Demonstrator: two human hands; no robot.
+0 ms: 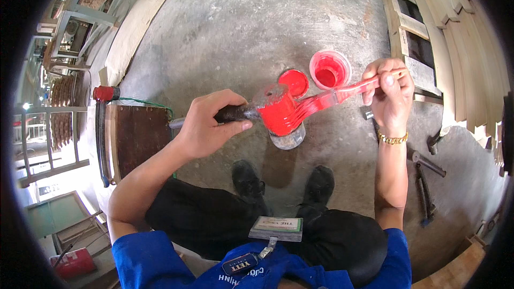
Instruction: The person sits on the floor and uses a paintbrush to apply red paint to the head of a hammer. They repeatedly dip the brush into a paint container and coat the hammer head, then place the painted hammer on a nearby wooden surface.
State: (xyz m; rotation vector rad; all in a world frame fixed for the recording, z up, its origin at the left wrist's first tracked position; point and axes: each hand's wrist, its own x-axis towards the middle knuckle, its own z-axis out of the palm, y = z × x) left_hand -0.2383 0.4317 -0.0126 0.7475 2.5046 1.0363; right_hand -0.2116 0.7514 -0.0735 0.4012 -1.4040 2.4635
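Note:
My left hand (pixel 209 126) is closed round the dark handle of a mallet (pixel 277 115). The mallet's barrel-shaped head is wet red round its middle and grey at both ends. In my right hand (pixel 391 93), a paintbrush (pixel 340 94) is pinched near the end of its red-smeared handle. Its red-loaded bristles lie against the right side of the mallet head. Just beyond, a tub of red paint (pixel 316 69) stands on the floor. Beside the tub is a round red-coated disc (pixel 294 81), perhaps its lid, partly behind the mallet.
Another red-headed mallet (pixel 107 94) lies by a brown box (pixel 142 139) on my left. Dark-handled tools (pixel 426 161) lie on the concrete floor (pixel 257 21) to my right, near stacked timber (pixel 474 59). My black shoes (pixel 318 184) stand below the mallet. A board (pixel 136 32) lies far left.

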